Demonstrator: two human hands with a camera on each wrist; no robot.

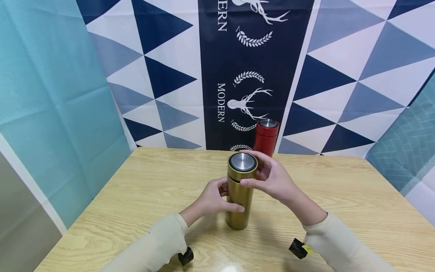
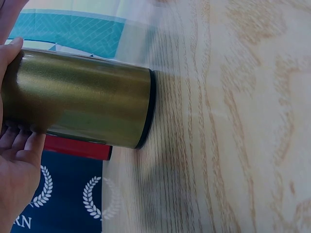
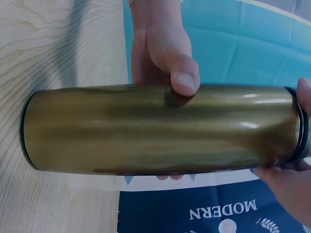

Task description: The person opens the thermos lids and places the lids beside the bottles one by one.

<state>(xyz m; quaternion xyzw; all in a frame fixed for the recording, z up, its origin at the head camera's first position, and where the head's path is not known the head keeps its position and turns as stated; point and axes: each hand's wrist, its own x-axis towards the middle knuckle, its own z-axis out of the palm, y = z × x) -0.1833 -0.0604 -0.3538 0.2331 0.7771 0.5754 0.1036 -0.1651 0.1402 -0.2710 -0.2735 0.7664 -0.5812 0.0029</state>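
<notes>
A gold metal flask (image 1: 239, 192) with a silver-topped lid (image 1: 242, 163) stands upright on the wooden table (image 1: 357, 200). My left hand (image 1: 213, 199) grips its body at mid-height, thumb across the front (image 3: 181, 73). My right hand (image 1: 272, 176) holds the lid from the right, fingers curled round its rim. In the left wrist view the flask's gold body (image 2: 82, 104) and black base ring sit on the wood. The right wrist view shows the flask (image 3: 155, 128) along its whole length.
A red flask (image 1: 266, 136) with a silver top stands behind the gold one, near the table's far edge; its side (image 2: 77, 148) shows in the left wrist view. A patterned blue and white cloth backdrop (image 1: 244, 68) hangs behind. Teal panels flank the table.
</notes>
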